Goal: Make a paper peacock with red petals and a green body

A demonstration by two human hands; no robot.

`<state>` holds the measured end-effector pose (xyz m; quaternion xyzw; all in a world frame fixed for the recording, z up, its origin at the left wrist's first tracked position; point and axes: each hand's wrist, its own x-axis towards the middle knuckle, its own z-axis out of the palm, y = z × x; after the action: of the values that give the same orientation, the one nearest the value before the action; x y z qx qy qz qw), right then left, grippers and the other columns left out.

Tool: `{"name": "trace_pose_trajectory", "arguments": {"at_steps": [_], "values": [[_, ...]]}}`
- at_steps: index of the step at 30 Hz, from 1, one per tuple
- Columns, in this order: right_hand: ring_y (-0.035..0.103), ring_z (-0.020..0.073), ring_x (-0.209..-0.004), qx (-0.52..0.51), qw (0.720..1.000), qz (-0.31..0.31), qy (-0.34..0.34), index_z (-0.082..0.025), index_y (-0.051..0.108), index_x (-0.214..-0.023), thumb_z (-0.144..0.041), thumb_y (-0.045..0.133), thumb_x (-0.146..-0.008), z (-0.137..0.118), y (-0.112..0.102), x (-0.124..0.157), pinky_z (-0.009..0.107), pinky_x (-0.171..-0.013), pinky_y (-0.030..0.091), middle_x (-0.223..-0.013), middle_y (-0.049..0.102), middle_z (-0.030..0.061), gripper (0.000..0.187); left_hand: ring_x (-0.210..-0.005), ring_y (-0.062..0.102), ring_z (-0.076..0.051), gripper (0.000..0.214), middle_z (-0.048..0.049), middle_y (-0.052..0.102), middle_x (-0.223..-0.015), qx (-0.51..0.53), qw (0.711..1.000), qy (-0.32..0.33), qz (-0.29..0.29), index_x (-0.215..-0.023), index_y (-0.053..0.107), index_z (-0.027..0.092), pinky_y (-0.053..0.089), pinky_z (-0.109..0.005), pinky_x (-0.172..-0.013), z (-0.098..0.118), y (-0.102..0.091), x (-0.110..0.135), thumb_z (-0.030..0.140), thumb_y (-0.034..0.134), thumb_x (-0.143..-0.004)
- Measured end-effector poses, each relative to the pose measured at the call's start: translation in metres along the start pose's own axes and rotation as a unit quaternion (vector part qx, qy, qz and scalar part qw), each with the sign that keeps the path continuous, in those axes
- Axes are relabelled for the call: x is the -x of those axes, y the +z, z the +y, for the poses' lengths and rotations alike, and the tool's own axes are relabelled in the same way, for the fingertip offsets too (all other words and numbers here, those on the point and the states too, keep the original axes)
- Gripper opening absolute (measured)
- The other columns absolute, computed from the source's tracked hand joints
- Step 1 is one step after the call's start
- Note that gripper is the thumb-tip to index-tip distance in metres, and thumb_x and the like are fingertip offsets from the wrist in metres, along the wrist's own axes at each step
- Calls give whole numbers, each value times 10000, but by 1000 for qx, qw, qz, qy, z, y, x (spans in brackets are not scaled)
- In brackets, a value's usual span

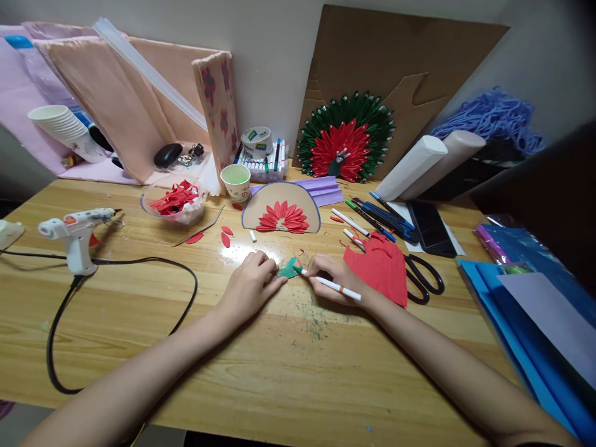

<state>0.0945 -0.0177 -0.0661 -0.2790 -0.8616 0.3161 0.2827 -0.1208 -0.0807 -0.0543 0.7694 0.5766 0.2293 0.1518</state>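
Head view, green cutout [288, 269] between both hands [251, 279], marker [333, 286] touching it

Scissors [424, 284], right of centre: blades hidden under red sheet [379, 273]. Green cutout [288, 268], mid-frame: left edge partly covered by left fingers [275, 285]. White object [10, 233], left edge: cut off, unidentifiable. Tape roll [257, 143] print: too small.

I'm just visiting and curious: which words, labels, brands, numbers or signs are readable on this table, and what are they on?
None reads clearly.
Tape roll: blue-green labels, too small and blurred.
Paper cup: small printed marks, too blurred.
Stacked paper cups: some printing, unreadable.
White marker in the right hand: no legible lettering.
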Motion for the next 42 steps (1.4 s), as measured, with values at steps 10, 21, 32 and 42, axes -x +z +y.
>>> {"name": "trace_pose_trajectory", "arguments": {"at_steps": [10,21,32,42], "values": [[552,147,-666,-24,998,11,59,-191,529,-764,-148,520,-771,3,-1,2,254,-602,412,-759,605,32,44,-821,495,-192,157,-38,529,-849,2,1000,0,-3,-795,540,180,412,-306,-694,-1,0,1,324,583,-840],[544,124,-602,-284,936,66,197,-207,499,-806,-279,543,-825,5,-1,0,245,-558,421,-676,580,-17,87,-873,521,-193,103,-43,544,-911,61,998,-12,7,-910,552,191,444,-328,-756,-4,0,0,264,572,-840],[558,115,-509,-342,904,73,245,-208,440,-699,-412,640,-790,4,1,-5,229,-502,418,-570,613,-29,300,-917,493,-226,308,-45,554,-933,53,998,13,35,-968,600,205,426,-370,-799,10,11,-16,362,692,-719],[541,124,-542,-238,946,34,216,-205,451,-672,-429,544,-861,3,0,-4,249,-544,401,-577,595,-25,308,-898,503,-197,169,-32,553,-894,80,995,12,52,-915,661,232,422,-341,-793,8,14,-16,318,652,-770]]}}
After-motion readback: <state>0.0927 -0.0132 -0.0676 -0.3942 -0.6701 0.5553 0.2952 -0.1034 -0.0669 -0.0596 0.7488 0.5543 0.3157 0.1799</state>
